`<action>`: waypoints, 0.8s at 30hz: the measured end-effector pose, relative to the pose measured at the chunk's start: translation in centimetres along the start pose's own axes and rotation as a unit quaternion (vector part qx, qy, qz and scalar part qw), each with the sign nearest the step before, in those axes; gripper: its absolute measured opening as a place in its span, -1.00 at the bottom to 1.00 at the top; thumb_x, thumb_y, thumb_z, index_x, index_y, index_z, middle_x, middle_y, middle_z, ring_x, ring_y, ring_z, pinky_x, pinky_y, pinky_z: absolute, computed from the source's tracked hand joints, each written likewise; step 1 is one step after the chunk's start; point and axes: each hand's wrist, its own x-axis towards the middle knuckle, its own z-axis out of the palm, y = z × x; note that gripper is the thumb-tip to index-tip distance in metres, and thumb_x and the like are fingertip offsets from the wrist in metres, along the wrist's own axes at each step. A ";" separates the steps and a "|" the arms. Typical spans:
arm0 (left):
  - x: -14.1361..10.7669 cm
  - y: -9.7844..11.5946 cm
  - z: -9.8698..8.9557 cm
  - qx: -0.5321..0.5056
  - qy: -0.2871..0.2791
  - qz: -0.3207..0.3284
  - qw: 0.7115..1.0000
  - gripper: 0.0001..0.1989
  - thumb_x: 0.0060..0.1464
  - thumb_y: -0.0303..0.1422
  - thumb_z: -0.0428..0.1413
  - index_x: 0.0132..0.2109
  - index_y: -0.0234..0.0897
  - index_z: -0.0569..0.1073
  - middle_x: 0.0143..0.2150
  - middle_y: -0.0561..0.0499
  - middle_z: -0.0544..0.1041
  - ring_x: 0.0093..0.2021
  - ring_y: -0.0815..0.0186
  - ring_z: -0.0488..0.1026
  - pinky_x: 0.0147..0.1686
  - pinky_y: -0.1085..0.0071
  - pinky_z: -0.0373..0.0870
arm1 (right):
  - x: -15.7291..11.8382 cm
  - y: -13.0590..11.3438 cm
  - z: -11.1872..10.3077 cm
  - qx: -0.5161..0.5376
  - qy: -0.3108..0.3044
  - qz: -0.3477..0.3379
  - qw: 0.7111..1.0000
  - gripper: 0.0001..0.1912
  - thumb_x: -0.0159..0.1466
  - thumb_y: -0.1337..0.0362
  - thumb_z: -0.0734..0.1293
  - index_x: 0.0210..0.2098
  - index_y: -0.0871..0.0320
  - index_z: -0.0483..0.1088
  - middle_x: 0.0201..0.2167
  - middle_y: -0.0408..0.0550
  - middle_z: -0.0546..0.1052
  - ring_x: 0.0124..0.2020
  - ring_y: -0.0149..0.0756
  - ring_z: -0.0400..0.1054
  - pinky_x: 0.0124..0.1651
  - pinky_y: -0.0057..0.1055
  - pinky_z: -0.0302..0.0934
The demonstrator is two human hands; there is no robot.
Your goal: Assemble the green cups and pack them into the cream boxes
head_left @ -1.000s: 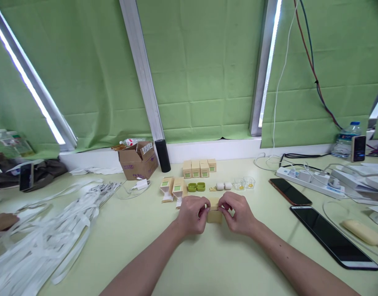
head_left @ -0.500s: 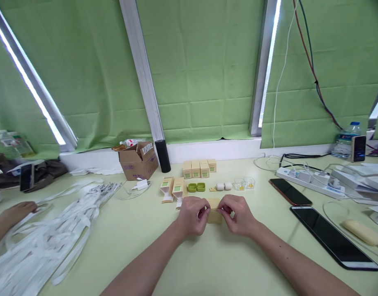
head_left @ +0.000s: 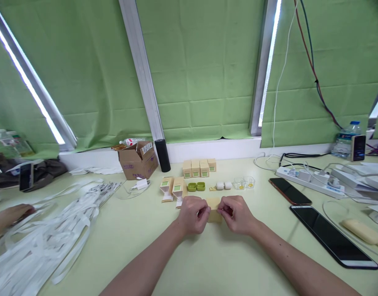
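A small tan carton (head_left: 214,216) is held between my hands over the table. My left hand (head_left: 193,214) pinches its left edge, fingers closed. The right edge is pinched by my right hand (head_left: 236,213). Just beyond stand two green cups (head_left: 196,187), a small yellowish piece (head_left: 213,188), two white rolls (head_left: 224,186) and two clear cups (head_left: 243,183). To their left are two open tan cartons (head_left: 167,189) with green-framed windows. Farther back, several closed tan boxes (head_left: 195,169) stand in a group.
Left are a pile of white strips (head_left: 62,230), another person's hand (head_left: 14,216), a cardboard box (head_left: 138,162), a white charger (head_left: 141,184) and a black cylinder (head_left: 162,156). Right are two phones (head_left: 332,236) and a power strip (head_left: 309,181).
The other person's hand at the left has shifted slightly left and down. My hands keep their grip on the carton, almost unmoved.
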 end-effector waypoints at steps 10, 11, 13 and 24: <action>0.0 -0.9 0.4 0.098 0.013 -0.181 0.979 -0.71 0.11 -0.50 0.01 -0.17 -0.24 0.61 -0.64 0.16 0.33 -0.64 0.39 0.18 -0.46 0.41 0.10 | 0.6 0.0 -1.5 -0.047 -0.126 0.067 0.989 -0.57 0.16 0.42 0.29 -0.01 0.04 0.17 -0.56 -0.36 0.28 -0.56 -0.35 0.16 -0.41 -0.44 -0.08; 0.0 -0.9 0.4 0.108 0.007 -0.186 0.977 -0.73 0.08 -0.51 0.02 -0.22 -0.24 0.61 -0.64 0.15 0.35 -0.64 0.39 0.19 -0.46 0.41 0.09 | 0.7 0.1 -1.5 -0.060 -0.123 0.075 0.988 -0.57 0.17 0.43 0.28 0.00 0.04 0.15 -0.55 -0.35 0.30 -0.55 -0.34 0.18 -0.40 -0.44 -0.08; -0.1 -1.0 0.5 0.118 0.006 -0.189 0.975 -0.78 0.04 -0.52 0.03 -0.32 -0.24 0.57 -0.63 0.12 0.38 -0.62 0.38 0.23 -0.47 0.41 0.08 | 1.0 0.5 -1.4 -0.096 -0.107 0.106 0.984 -0.58 0.21 0.44 0.25 0.03 0.04 0.12 -0.53 -0.32 0.36 -0.52 -0.30 0.25 -0.38 -0.43 -0.07; 0.3 -0.7 0.3 0.150 -0.004 -0.262 0.953 -0.66 0.04 -0.55 0.02 -0.13 -0.22 0.62 -0.59 0.12 0.47 -0.57 0.31 0.36 -0.43 0.39 0.13 | 1.2 0.6 -1.6 -0.139 -0.088 0.143 0.976 -0.60 0.22 0.45 0.22 0.02 0.03 0.14 -0.51 -0.28 0.46 -0.50 -0.24 0.34 -0.38 -0.40 -0.08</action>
